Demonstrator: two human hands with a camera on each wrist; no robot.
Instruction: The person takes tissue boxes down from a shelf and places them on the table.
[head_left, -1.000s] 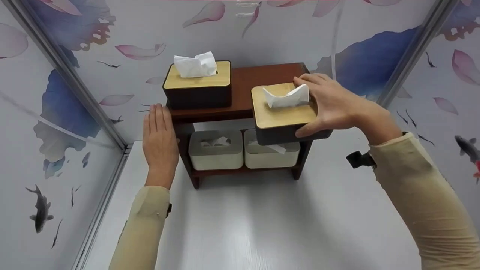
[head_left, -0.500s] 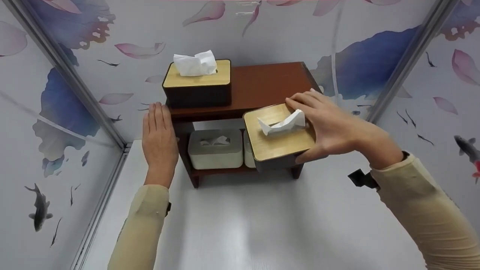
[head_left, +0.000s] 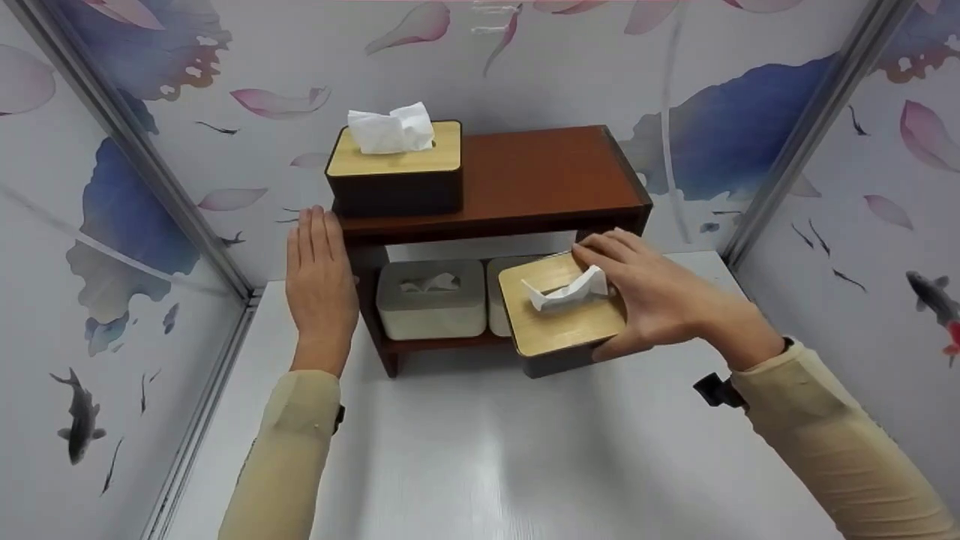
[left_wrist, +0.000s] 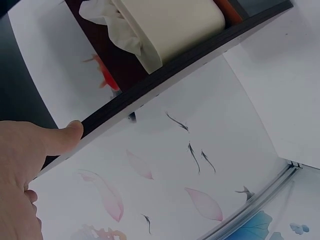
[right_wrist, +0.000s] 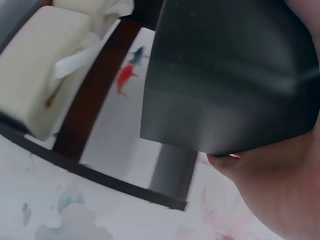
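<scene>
My right hand (head_left: 652, 296) grips a tissue box (head_left: 562, 334) with a bamboo lid and dark sides, a white tissue poking from its slot. It is held in front of the brown two-tier shelf (head_left: 555, 172), overlapping the lower tier in the head view. The right wrist view shows the box's dark side (right_wrist: 225, 80) close up. My left hand (head_left: 319, 285) lies with straight fingers along the shelf's left side; in the left wrist view its thumb (left_wrist: 67, 137) rests at the board's edge. Another bamboo-lidded tissue box (head_left: 397, 191) stands on the left of the top board.
On the lower tier sit two pale tissue boxes: the left one (head_left: 431, 315) shows fully, the right one (head_left: 499, 319) is mostly hidden behind the held box. The shelf stands on a white surface (head_left: 435, 457) against patterned wall panels (head_left: 540, 67) with metal corner strips.
My right hand has brought the bamboo-lidded box from the top board's right front edge downward and toward me, turning it slightly. The top board's right half is now uncovered. My left hand stays put.
</scene>
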